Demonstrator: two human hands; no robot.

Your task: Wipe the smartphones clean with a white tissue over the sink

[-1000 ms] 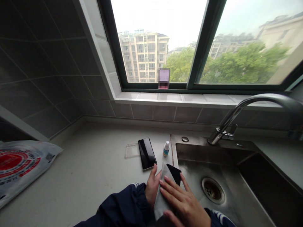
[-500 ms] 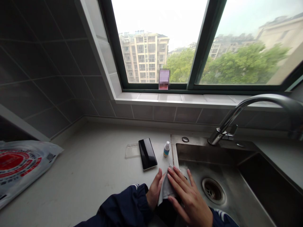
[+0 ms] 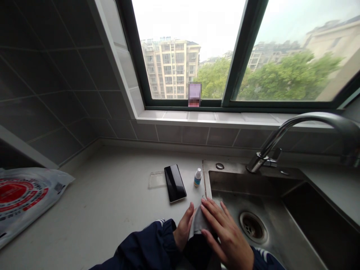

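A light grey cloth (image 3: 197, 222) lies between my two hands near the sink's left edge. My left hand (image 3: 184, 227) is under and beside it, thumb up, its fingers mostly hidden behind the cloth. From the right, my right hand (image 3: 226, 234) presses its fingers flat on the cloth. Beyond them a small white-capped bottle (image 3: 197, 177) stands upright on the counter. To its left lies a black phone (image 3: 175, 183), screen up, its left side next to or over a clear case (image 3: 156, 180).
The steel sink (image 3: 233, 195) with its drain (image 3: 253, 227) is at the right, under a chrome faucet (image 3: 271, 140). A plastic bag with red print (image 3: 26, 198) rests at the far left. The counter (image 3: 112, 187) meets a tiled wall below the window.
My right hand and the cloth under it have shifted very slightly. The bottle, phone and case have stayed put.
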